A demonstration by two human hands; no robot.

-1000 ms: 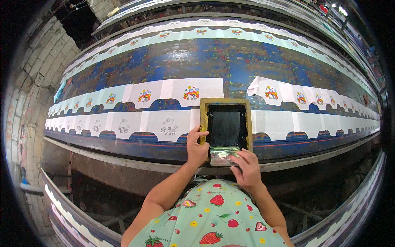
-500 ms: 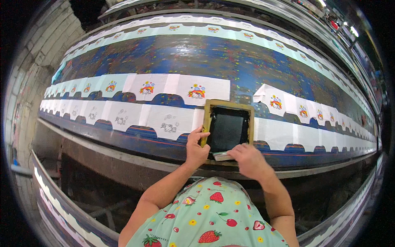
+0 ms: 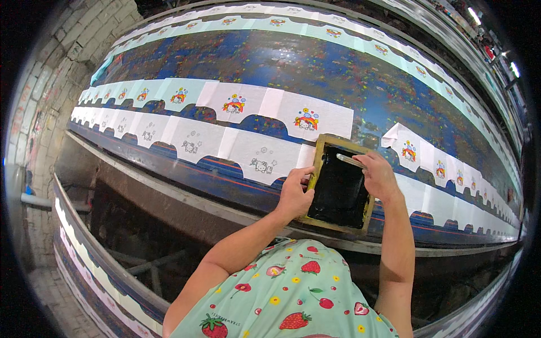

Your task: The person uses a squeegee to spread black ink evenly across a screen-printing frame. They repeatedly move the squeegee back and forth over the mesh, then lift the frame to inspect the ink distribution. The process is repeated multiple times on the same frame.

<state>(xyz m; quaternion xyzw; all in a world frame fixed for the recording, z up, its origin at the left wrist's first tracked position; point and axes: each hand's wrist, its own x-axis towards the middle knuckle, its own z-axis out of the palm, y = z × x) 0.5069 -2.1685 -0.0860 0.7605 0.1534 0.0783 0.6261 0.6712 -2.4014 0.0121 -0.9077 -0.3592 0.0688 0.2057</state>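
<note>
Left hand (image 3: 297,194) curled round the left rail of the wooden screen frame (image 3: 341,142), which sits over the near white cloth row (image 3: 242,151) — likely so it can't creep — while my right hand (image 3: 380,177) grips the squeegee (image 3: 350,161) closed-fingered across the black mesh's (image 3: 338,191) far end, presumably for even pressure.

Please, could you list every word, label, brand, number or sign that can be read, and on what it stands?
Green strawberry-print garment: small dark lettering beside a strawberry; I do not copy its wording.
Pale block wall: reddish marks, too blurred to read.
Printed cloths: pictures; no letters I can make out.
Wooden frame, flat tool: no readable text.
</note>
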